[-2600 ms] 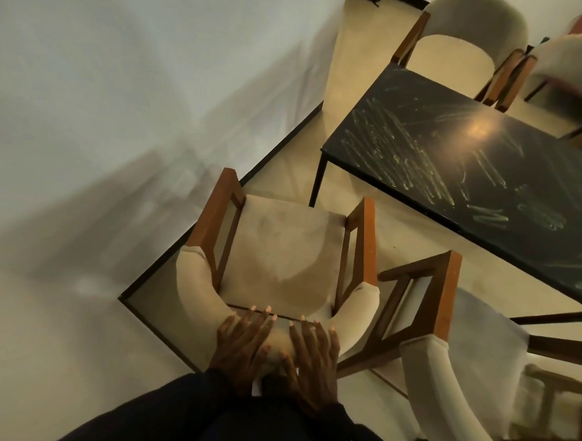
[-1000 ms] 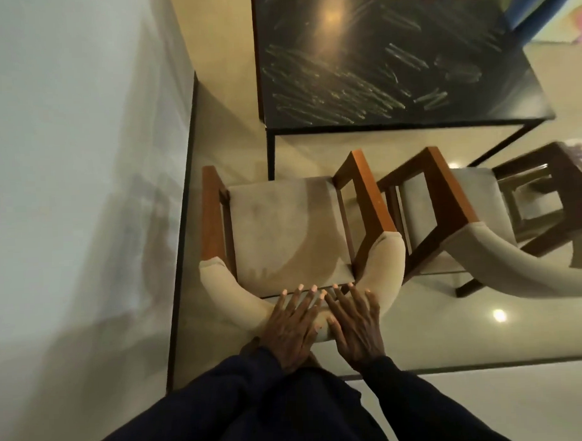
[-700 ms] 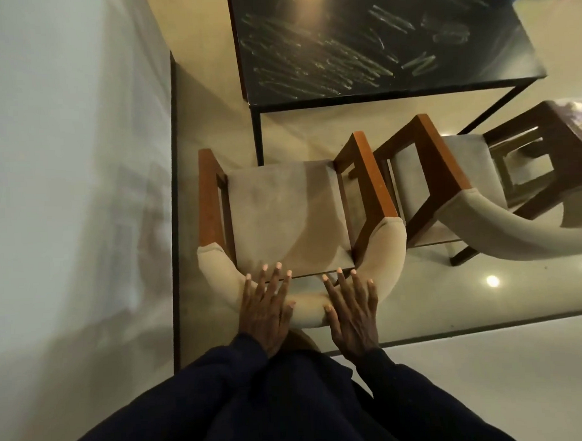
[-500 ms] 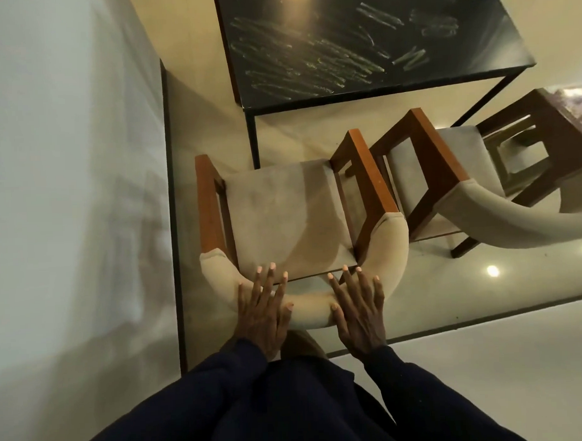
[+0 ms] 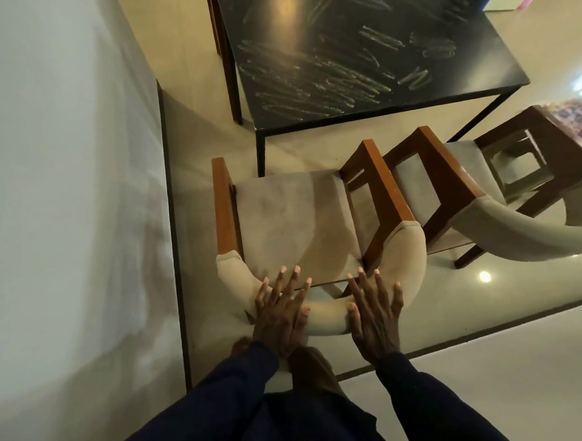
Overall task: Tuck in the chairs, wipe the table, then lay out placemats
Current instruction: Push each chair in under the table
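A wooden armchair (image 5: pixel 293 217) with a beige seat and a curved padded backrest stands below me, facing the black table (image 5: pixel 359 53). Its front edge sits just short of the table's near edge. My left hand (image 5: pixel 279 313) and my right hand (image 5: pixel 375 313) lie flat on top of the backrest, fingers straight and spread toward the seat. The tabletop is covered with pale chalk-like scribbles. A second armchair (image 5: pixel 453 195) of the same kind stands to the right, angled and close to the first chair's right armrest.
A white wall (image 5: pixel 67 195) runs along the left, close to the chair's left armrest. A dark wooden stool (image 5: pixel 528 159) is at the right, beyond the second chair. Glossy beige floor (image 5: pixel 486 362) lies behind and to the right of me.
The chair has turned to face the table squarely and come nearer to it. My hands have spread apart on the backrest.
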The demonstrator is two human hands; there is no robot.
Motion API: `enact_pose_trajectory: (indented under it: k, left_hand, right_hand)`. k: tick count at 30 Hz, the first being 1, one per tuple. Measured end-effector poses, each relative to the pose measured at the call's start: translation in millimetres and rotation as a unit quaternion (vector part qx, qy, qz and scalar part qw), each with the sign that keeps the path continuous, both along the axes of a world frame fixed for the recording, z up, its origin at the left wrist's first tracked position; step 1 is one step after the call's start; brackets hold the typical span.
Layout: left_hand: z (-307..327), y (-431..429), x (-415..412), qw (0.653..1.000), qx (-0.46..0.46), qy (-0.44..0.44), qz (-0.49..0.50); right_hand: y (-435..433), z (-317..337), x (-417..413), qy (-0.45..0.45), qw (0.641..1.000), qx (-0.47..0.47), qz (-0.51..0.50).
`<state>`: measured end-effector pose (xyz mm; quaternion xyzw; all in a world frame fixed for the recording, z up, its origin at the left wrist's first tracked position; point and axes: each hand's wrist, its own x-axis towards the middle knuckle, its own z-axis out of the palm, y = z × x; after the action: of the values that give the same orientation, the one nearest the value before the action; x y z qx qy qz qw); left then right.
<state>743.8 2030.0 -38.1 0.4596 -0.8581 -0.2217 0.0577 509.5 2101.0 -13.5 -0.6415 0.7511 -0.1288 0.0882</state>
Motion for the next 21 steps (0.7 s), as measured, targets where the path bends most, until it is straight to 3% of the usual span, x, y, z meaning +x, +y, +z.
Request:
enact_pose_trajectory:
  k: [8,21]
  left_hand:
    - [-0.8,-14.2,4.9,0.999,0.009,-0.027,-0.036]
    - [8.9,-6.8,29.1,0.990,-0.007,-0.023,-0.136]
  right_hand:
    - [-5.0,-10.2,-0.5,0.044,0.998,0.035,-0.007]
    - [40.5,-7.6,42.3,0.029,0.996,-0.008,-0.083]
